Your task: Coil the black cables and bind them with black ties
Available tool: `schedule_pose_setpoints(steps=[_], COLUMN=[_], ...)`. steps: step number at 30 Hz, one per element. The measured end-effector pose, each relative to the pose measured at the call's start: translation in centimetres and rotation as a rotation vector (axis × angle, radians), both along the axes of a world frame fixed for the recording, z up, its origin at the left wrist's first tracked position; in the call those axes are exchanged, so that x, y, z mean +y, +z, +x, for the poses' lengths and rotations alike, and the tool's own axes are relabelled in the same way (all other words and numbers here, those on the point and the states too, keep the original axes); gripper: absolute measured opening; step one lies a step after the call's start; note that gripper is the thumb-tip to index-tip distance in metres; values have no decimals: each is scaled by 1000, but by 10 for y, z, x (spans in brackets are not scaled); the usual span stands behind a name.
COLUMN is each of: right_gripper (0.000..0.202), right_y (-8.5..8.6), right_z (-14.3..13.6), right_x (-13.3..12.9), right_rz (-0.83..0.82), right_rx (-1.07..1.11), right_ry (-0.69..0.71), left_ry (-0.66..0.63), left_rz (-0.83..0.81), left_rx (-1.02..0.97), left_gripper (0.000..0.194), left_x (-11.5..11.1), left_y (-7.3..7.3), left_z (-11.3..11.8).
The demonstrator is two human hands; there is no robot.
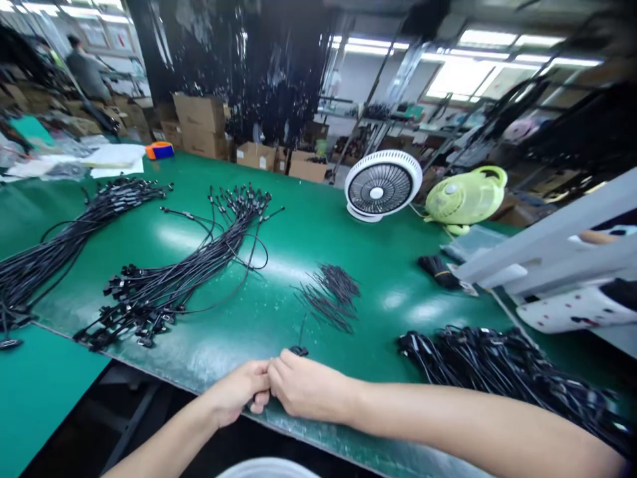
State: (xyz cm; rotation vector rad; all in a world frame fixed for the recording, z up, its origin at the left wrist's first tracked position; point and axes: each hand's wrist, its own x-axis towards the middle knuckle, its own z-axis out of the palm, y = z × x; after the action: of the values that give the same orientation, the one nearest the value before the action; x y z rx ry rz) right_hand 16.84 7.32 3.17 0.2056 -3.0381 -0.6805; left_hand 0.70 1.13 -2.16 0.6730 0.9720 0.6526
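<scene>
My left hand [245, 392] and my right hand [303, 385] meet at the table's front edge, fingers pinched together. Between them is a black cable [298, 350], mostly hidden; a small dark part of it shows beyond my right fingers. One thin black strand [302, 326] sticks up from there. Just past my hands lies a loose pile of short black ties [338, 289], which look like twist ties. To the left, a fanned bundle of black cables [199, 259] with small connectors rests on the green table [298, 226].
Another black cable bundle [74, 232] lies far left. At right is a heap of black cables [478, 365], with a tied black bundle [438, 271] beyond it. A white fan [383, 186], a green fan [465, 198] and a grey metal frame [547, 239] stand farther back.
</scene>
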Motion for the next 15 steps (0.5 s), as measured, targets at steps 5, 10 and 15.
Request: schedule_pose_setpoints(steps=[5, 10, 15], right_gripper=[17, 18, 16], right_y=[-9, -5, 7], right_z=[-3, -10, -15], right_x=[-9, -21, -2], right_rz=[81, 118, -242], right_rx=[-148, -315, -415], right_ry=[25, -197, -432], left_ry=[10, 41, 57], left_rz=[0, 106, 190], left_rx=[70, 129, 201], left_gripper=[33, 24, 18], left_x=[-2, -2, -2], left_y=[2, 11, 10], left_z=[12, 19, 19])
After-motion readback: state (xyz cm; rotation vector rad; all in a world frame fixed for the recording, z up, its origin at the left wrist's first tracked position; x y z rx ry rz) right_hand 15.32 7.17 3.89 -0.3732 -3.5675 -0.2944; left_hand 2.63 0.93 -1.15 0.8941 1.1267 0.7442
